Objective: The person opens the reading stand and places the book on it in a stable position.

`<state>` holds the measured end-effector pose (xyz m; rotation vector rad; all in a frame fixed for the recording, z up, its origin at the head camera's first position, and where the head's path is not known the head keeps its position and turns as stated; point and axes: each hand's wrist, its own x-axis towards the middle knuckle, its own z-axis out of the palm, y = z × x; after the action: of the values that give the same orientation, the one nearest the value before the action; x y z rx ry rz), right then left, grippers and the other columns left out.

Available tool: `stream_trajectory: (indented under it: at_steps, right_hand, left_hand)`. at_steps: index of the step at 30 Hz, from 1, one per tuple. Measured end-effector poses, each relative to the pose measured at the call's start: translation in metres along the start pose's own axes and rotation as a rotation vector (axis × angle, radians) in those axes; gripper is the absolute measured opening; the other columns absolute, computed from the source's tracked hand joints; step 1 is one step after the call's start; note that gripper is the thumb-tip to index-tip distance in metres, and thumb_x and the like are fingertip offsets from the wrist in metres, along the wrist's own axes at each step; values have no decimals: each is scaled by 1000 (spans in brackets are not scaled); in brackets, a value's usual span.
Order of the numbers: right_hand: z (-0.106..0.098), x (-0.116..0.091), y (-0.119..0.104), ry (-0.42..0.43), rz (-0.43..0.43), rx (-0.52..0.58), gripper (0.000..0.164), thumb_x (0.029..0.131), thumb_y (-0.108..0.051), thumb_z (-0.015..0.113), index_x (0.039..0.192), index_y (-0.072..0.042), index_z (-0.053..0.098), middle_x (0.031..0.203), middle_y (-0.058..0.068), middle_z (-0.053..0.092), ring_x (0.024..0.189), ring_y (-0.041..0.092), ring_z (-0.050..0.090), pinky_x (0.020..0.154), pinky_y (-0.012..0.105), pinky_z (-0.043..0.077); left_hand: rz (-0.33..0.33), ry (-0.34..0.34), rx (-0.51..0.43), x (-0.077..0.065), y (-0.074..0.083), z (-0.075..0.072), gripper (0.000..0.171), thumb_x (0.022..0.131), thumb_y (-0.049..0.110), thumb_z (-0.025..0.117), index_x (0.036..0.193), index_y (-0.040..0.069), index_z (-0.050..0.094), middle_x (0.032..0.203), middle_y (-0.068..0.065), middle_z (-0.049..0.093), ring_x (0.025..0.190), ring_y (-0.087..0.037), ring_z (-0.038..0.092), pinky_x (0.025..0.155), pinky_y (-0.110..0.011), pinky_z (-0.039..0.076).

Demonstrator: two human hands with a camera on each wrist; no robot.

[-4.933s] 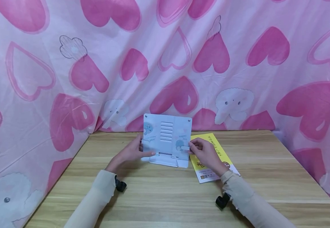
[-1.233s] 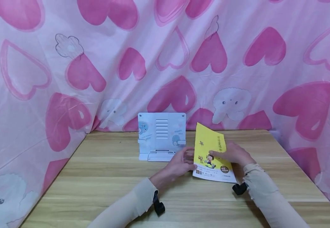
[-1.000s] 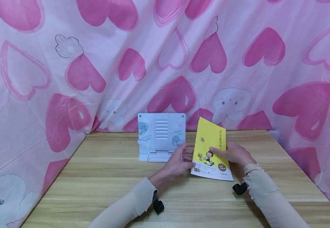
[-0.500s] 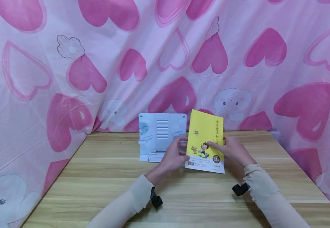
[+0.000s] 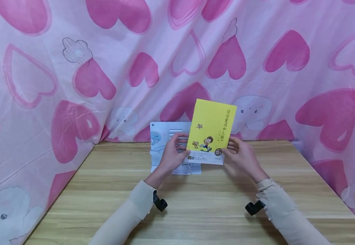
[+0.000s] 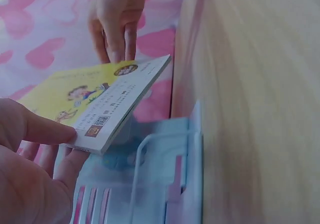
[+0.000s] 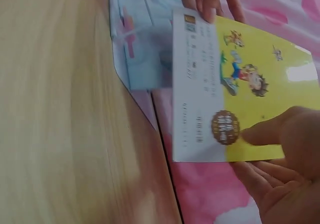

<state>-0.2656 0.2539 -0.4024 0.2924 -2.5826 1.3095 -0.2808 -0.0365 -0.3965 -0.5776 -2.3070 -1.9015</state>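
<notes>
A yellow book [image 5: 212, 126] with a white lower band and a cartoon child on its cover is held up above the table, tilted slightly. My left hand [image 5: 172, 153] grips its lower left edge, thumb on the cover and fingers behind. On the other side my right hand [image 5: 241, 156] pinches the lower right edge the same way, its thumb near the brown round badge [image 7: 226, 127]. Behind the book stands a pale blue book stand [image 5: 159, 160] with slots and a wire front rest [image 6: 137, 169]; the book hides much of its right half.
The wooden table [image 5: 208, 211] extends in front of and beside the stand. A pink curtain [image 5: 177, 51] printed with hearts hangs along the table's back edge and sides. A black wrist camera [image 5: 160, 203] is strapped on each forearm.
Earlier both hands were on the stand while the book lay on the table to the right. Since then the hands have taken the book, raised it and moved it left, in front of the stand.
</notes>
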Motion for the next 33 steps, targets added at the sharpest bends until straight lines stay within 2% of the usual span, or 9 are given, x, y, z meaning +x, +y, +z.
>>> stream_trajectory:
  at_steps: [5,8,11,15,23,26,33]
  right_hand:
    - [11,-1,-7,18,-71,57,81,103,-6,71,172,-15,29,150,31,61,124,46,72,102,46,62]
    - [17,0,-13,8,-79,92,88,102,1,68,174,-16,19,158,30,55,130,47,69,106,47,59]
    - [24,2,-18,6,-82,120,85,102,6,63,173,-8,19,165,28,47,140,46,62,113,48,55]
    - [33,5,-23,4,-108,172,73,103,6,59,168,-5,26,168,25,44,148,44,55,118,47,50]
    - [49,13,-33,5,-203,205,73,107,0,61,171,-18,31,172,13,42,150,41,53,114,58,54]
    - [55,17,-39,0,-218,227,76,106,0,60,172,-24,29,173,10,42,152,38,52,117,58,51]
    - [68,20,-43,-68,-224,233,81,106,2,59,173,-24,23,175,8,38,156,37,46,122,63,44]
  left_hand:
    - [0,42,-22,4,-1,-12,57,96,-4,75,143,23,59,136,-6,71,116,-26,73,101,-41,63]
    - [21,56,-37,6,-2,-20,57,97,-4,75,144,24,59,138,-4,70,119,-26,73,102,-40,63]
    - [58,81,-35,8,-4,-28,59,97,-4,75,145,25,59,138,-4,69,119,-26,74,102,-40,63]
    - [102,129,2,9,-7,-38,59,97,-4,75,145,27,60,136,-3,68,118,-26,74,103,-43,63]
    - [160,241,79,8,-10,-57,60,93,-8,79,141,25,62,125,-7,68,115,-29,74,107,-47,61]
    - [165,266,96,8,-9,-62,58,93,-7,79,140,23,61,123,-7,68,114,-29,74,108,-47,60]
    - [153,325,156,6,-15,-79,46,94,-3,80,132,17,66,125,-7,72,116,-29,75,108,-49,60]
